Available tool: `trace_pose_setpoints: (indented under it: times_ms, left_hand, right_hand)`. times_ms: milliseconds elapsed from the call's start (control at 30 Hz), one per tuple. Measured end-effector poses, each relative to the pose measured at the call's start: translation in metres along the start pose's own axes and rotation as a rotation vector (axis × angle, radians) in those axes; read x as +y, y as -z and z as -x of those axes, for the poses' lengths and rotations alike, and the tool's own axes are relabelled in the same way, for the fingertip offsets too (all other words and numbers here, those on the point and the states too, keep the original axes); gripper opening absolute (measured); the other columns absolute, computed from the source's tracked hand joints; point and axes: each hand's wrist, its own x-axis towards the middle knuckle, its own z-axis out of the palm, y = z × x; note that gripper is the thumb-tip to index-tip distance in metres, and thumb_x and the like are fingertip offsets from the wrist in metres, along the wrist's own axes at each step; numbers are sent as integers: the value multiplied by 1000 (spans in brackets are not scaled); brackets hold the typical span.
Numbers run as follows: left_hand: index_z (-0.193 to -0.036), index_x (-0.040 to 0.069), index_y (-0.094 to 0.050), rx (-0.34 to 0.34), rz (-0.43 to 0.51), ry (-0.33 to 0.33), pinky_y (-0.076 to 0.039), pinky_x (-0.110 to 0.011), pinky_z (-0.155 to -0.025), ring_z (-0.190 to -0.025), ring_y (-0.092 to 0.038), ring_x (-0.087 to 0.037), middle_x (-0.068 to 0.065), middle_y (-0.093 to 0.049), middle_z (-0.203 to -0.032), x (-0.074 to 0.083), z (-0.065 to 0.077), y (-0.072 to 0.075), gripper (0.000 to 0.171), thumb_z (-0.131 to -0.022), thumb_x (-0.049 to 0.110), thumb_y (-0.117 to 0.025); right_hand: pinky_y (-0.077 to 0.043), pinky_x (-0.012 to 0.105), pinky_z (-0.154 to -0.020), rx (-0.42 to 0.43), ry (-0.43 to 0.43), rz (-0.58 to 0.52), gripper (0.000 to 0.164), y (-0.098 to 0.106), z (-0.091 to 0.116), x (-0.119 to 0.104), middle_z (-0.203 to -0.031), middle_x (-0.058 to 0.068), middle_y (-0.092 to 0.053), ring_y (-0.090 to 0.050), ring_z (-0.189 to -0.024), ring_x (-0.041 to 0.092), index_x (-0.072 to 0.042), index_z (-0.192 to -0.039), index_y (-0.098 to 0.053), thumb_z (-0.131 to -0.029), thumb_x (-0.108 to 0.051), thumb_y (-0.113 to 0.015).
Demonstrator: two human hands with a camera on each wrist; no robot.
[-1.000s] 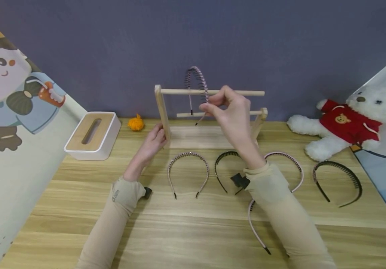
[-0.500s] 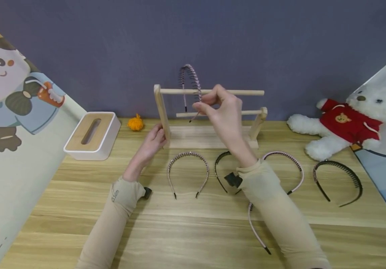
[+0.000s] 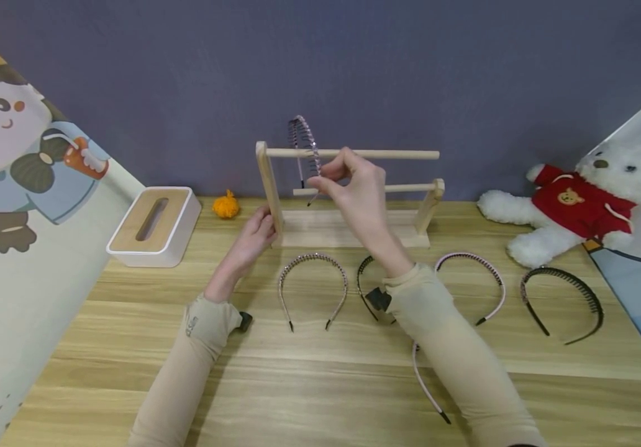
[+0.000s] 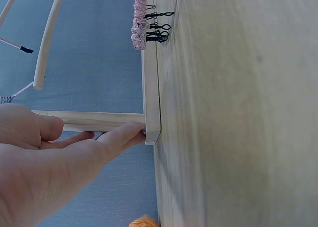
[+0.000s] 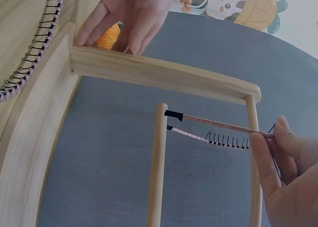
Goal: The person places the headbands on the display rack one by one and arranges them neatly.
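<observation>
My right hand [image 3: 356,195] pinches one side of a pink headband [image 3: 314,146] with dark comb teeth between thumb and fingers. The band's arch stands above the upper rod [image 3: 404,154] of a wooden rack, near its left end. In the right wrist view, the band's legs pass on either side of that rod, their black tips close to the end of the lower rod [image 5: 158,167]. My left hand [image 3: 253,233] is low at the rack's left post [image 3: 268,177], its fingers resting against the outer side. On the table before the rack lies a beaded headband [image 3: 313,256].
More headbands lie to the right: a black one [image 3: 573,280], a pink one [image 3: 500,285], and others partly under my right arm. A white tissue box [image 3: 155,230] and an orange ball [image 3: 226,205] stand left; a teddy bear [image 3: 577,198] sits right.
My right hand has moved left along the upper rod with the headband, rising slightly and then lowering. The left hand has stayed at the post.
</observation>
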Motion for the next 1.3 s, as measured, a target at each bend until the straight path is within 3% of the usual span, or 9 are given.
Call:
trace_pose_setpoints:
  times_ms: [400,1300]
  left_hand:
    - [-165,-10,-16,6,-1,-2,-29,-49,-127,-155,-30,-45,-40,-32,-160,1,0,1,52,-119,11,-23]
    - [-166,-9,-17,0,-37,-15,-30,-50,-127,-154,-32,-42,-35,-29,-165,-1,0,2,52,-119,11,-23]
  right_hand:
    - [-58,23,-65,-12,39,-3,24,-18,-2,1,-85,10,-77,-73,-71,18,2,-93,-72,-84,-8,-92]
    - [-62,29,-68,-110,14,23,27,-48,3,7,-90,13,-76,-74,-79,23,2,-96,-67,-87,-9,-89]
